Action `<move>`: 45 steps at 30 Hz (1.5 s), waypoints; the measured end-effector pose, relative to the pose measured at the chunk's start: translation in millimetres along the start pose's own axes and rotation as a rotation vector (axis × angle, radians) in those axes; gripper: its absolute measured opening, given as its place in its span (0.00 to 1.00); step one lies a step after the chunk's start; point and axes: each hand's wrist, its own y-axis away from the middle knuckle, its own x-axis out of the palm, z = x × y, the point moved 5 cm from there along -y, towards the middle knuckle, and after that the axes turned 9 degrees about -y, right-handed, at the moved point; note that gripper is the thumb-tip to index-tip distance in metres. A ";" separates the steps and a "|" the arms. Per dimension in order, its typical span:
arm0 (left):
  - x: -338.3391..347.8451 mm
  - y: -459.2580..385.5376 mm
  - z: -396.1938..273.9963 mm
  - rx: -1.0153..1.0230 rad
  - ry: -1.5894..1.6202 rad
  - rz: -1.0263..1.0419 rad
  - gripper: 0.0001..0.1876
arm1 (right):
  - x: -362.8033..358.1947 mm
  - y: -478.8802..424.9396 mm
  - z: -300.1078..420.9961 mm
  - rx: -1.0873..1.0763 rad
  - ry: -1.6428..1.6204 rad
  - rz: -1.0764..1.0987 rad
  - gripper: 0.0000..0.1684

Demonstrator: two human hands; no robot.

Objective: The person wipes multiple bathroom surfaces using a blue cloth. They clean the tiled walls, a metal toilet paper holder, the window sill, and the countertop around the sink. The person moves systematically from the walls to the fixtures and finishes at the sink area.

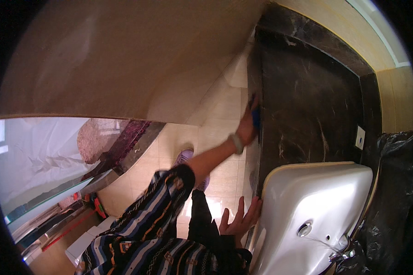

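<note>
My left hand (249, 125), with a pale band around its wrist, holds a blue cloth or pad (256, 118) against the front edge of a dark marble countertop (306, 99). The fingers are blurred and hide most of the blue piece. Nearer to my body, my right hand (240, 220) has its fingers spread and holds nothing. Its fingertips rest at the counter edge beside a white ceramic washbasin (285, 199). The basin has a metal drain (305, 229) and a chrome faucet (342, 252).
A large brown panel (106, 58), apparently a door, takes up the upper left. Black plastic sheeting (395, 192) hangs right of the basin. A socket plate (360, 137) sits on the backsplash. A white box (84, 244) and a glass-edged shelf (51, 197) are at lower left, above tiled floor (223, 172).
</note>
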 end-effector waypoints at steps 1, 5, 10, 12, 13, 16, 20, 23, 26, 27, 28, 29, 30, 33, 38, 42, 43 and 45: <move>-10.4 -29.0 -6.2 0.020 0.000 0.018 0.44 | 0.8 2.5 -0.5 0.011 0.015 0.005 0.33; -20.3 -55.9 -1.0 0.067 -0.004 -0.021 0.38 | -1.9 -1.7 5.9 0.040 -0.011 0.031 0.33; 10.7 78.1 -17.5 -0.024 0.057 0.079 0.32 | 3.5 -58.9 22.1 0.036 -0.095 -0.100 0.32; 11.7 106.4 -24.5 -0.121 0.134 0.174 0.30 | 6.0 -98.3 27.0 0.027 -0.083 -0.170 0.33; 9.8 103.2 -28.5 -0.137 0.145 0.197 0.30 | 5.4 -122.2 28.2 0.032 -0.065 -0.191 0.33; -9.2 46.4 -15.8 -0.060 0.049 0.131 0.27 | 20.5 -190.5 23.8 0.079 0.102 -0.235 0.33; -17.2 -69.9 13.2 0.039 -0.004 0.053 0.24 | 34.6 -248.6 8.2 0.225 0.293 -0.234 0.34; -32.4 -118.8 35.3 -0.019 0.044 0.025 0.22 | 42.5 -256.8 13.7 0.249 0.353 -0.172 0.37; -25.2 -103.3 54.9 -0.117 0.114 0.009 0.20 | 40.6 -257.2 16.6 0.247 0.378 -0.134 0.38; -16.3 -86.6 56.5 -0.151 0.145 0.011 0.19 | 38.3 -257.3 15.7 0.260 0.389 -0.126 0.38; -5.4 -65.5 56.5 -0.184 0.175 0.023 0.19 | 34.8 -257.2 14.0 0.274 0.396 -0.122 0.39; 2.3 -44.4 52.2 -0.224 0.206 0.034 0.18 | 33.7 -256.5 10.7 0.291 0.406 -0.108 0.39; 1.2 -28.4 51.1 -0.272 0.222 0.036 0.18 | 37.1 -256.9 11.6 0.291 0.397 -0.093 0.39; 2.9 -30.4 47.9 -0.441 0.367 0.046 0.17 | 40.2 -255.3 9.1 0.286 0.407 -0.100 0.41; 2.7 -131.0 86.6 -0.830 0.859 0.031 0.17 | 40.4 -256.3 16.6 0.273 0.396 -0.115 0.42; 1.7 -175.9 93.2 -0.918 1.016 0.052 0.17 | 38.7 -257.7 14.6 0.294 0.410 -0.079 0.42; -3.4 -175.1 93.1 -0.799 0.995 0.020 0.16 | 38.6 -256.9 15.4 0.293 0.402 -0.079 0.42; -5.7 -153.7 98.9 -0.607 0.849 -0.067 0.16 | 37.3 -258.6 20.1 0.279 0.384 -0.085 0.42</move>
